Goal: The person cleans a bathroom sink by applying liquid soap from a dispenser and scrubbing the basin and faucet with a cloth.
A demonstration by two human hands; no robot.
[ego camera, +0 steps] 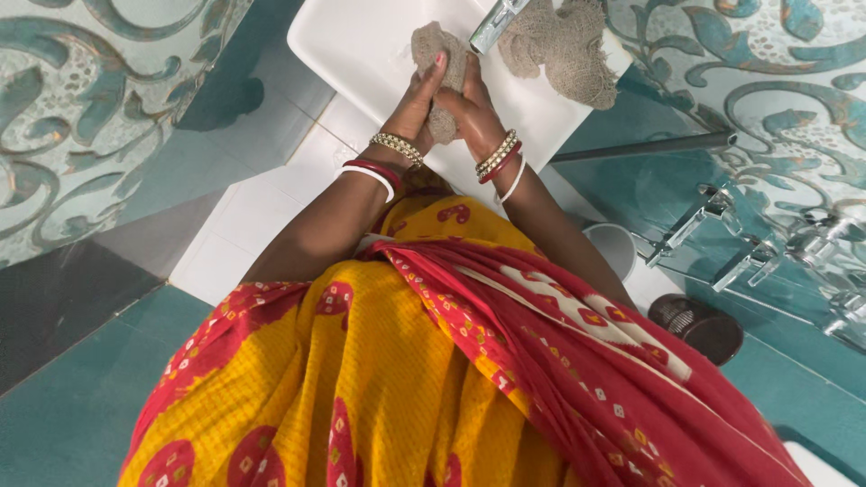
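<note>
cloth [439, 54], coarse, brownish, open-weave: held over white basin [361, 54], just below chrome tap [496, 22]; pressed between both hands. left hand [417, 95]: closed round the near side, fingers wrapped up over the upper bunch. right hand [474, 101]: closed against the other side, palm to cloth; lower end of cloth showing between the two palms. bangles, gold, red and white, on both wrists.
second cloth [564, 45], same weave: draped over basin rim beside tap, apart from hands.
water flow: cannot tell.
handling, as judged: keep bundle over the bowl so drips fall inside; squeeze or rub with even pressure from both palms; keep clear of tap spout; loose weave likely to snag on bangles.
nearby: patterned teal wall tiles, wall taps [722, 216] at right, white bucket [613, 245], dark round drain cover [699, 325] on floor.
</note>
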